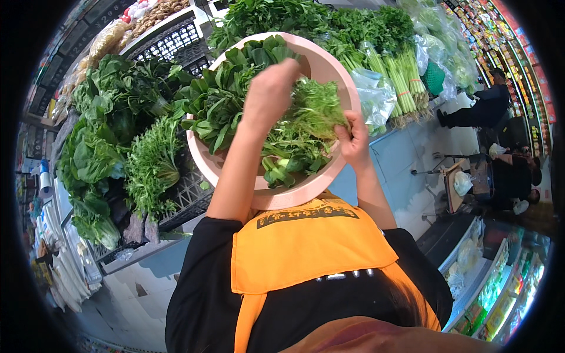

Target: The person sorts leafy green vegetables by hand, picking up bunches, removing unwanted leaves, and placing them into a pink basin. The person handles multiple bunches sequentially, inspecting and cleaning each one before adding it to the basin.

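A round pink plastic basin point(273, 199) stands before me, holding dark leafy greens point(216, 106) at its left and frilly light green leaves point(315, 106) at its right. My right hand point(353, 139) pinches the outer edge of the frilly leaves near the basin's right rim. Over the middle of the basin is my left hand point(273, 90), blurred, its fingers curled beside the top of those leaves; whether it grips any is hidden. Short-stemmed bok choy point(280, 170) lies at the near side of the basin, below the frilly leaves.
Leafy vegetables point(95, 150) and a frilly bunch point(152, 165) fill a black crate point(190, 189) at left. Celery bunches point(401, 88) and bagged greens point(437, 39) lie beyond the basin to the right. Several people, one in dark clothes point(487, 106), are farther off at right, near shelves.
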Demonstrator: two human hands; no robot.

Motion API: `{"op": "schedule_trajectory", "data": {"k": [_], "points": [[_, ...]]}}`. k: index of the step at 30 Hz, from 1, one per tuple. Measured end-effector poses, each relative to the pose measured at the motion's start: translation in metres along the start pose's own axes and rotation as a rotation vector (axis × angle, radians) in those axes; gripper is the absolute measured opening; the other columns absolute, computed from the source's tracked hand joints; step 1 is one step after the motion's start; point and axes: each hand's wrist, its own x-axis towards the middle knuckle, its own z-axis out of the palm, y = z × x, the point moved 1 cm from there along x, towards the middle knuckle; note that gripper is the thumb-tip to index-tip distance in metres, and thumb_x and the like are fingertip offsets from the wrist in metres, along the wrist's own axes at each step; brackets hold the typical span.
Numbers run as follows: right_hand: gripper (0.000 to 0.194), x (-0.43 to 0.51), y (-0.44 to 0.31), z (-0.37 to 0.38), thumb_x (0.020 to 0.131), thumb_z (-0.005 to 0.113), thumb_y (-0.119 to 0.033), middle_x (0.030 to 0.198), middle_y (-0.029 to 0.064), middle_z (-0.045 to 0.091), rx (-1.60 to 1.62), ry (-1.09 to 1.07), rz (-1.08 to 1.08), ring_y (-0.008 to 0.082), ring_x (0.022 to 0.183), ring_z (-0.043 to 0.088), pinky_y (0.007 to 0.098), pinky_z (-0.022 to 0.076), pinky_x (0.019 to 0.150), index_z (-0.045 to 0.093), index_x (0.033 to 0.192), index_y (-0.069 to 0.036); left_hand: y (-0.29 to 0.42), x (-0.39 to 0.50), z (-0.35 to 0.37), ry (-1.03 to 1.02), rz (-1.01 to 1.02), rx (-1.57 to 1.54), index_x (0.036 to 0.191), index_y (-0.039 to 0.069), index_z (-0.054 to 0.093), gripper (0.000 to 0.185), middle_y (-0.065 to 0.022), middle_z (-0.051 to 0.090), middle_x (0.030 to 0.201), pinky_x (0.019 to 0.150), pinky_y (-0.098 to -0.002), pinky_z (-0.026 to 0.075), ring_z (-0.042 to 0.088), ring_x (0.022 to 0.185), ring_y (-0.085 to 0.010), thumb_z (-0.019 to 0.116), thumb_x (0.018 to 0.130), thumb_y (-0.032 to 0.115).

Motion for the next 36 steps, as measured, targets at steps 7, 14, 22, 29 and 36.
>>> {"op": "schedule_trajectory", "data": {"k": [7, 14, 22, 29, 36], "points": [[0.023, 0.001, 0.006, 0.001, 0.099, 0.065, -0.017, 0.092, 0.0018, 0.061, 0.105, 0.119, 0.016, 0.0085, 0.084, 0.052, 0.0245, 0.0439, 0.077, 0.053, 0.111, -0.002, -0.014, 0.002, -0.008, 0.05, -0.276, -0.206, 0.101, 0.003, 0.054, 0.007, -0.0178, 0.065, 0.077, 0.062, -0.0408, 0.05, 0.063, 0.067, -0.0349, 0.059, 0.099, 0.008], [0.025, 0.017, -0.002, -0.005, 0.103, 0.057, -0.014, 0.114, 0.0035, 0.062, 0.443, 0.224, 0.166, 0.0098, 0.101, 0.058, 0.0262, 0.0467, 0.092, 0.05, 0.124, -0.003, -0.013, -0.016, 0.027, -0.15, -0.589, -0.47, 0.123, 0.007, 0.064, 0.026, -0.0072, 0.073, 0.105, 0.087, -0.0297, 0.05, 0.066, 0.098, -0.0136, 0.056, 0.104, 0.023], [0.04, 0.035, -0.019, -0.026, 0.105, 0.05, -0.014, 0.131, 0.0099, 0.06, 0.852, 0.261, 0.246, 0.0202, 0.117, 0.062, 0.0377, 0.0509, 0.101, 0.042, 0.143, -0.002, -0.01, -0.027, 0.037, -0.285, -0.672, -0.482, 0.126, 0.005, 0.065, 0.036, -0.0099, 0.073, 0.111, 0.09, -0.0331, 0.051, 0.067, 0.105, -0.0182, 0.053, 0.106, 0.031], [0.053, 0.038, -0.033, -0.028, 0.098, 0.052, -0.005, 0.138, 0.0165, 0.056, 1.008, 0.141, 0.335, 0.0273, 0.128, 0.057, 0.0427, 0.048, 0.108, 0.034, 0.148, -0.001, -0.01, -0.026, 0.027, -0.192, -0.588, -0.479, 0.117, 0.003, 0.068, 0.023, -0.0079, 0.074, 0.101, 0.083, -0.0303, 0.053, 0.069, 0.089, -0.0141, 0.062, 0.1, 0.018], [0.063, 0.04, -0.043, -0.008, 0.094, 0.053, 0.005, 0.141, 0.0149, 0.05, 0.768, 0.041, 0.429, 0.0255, 0.129, 0.053, 0.0409, 0.0455, 0.109, 0.026, 0.15, -0.006, 0.018, -0.017, 0.024, 0.038, -0.286, -0.614, 0.11, 0.003, 0.066, 0.033, -0.0056, 0.07, 0.104, 0.086, -0.0301, 0.051, 0.065, 0.096, -0.0149, 0.081, 0.083, 0.015]]}}
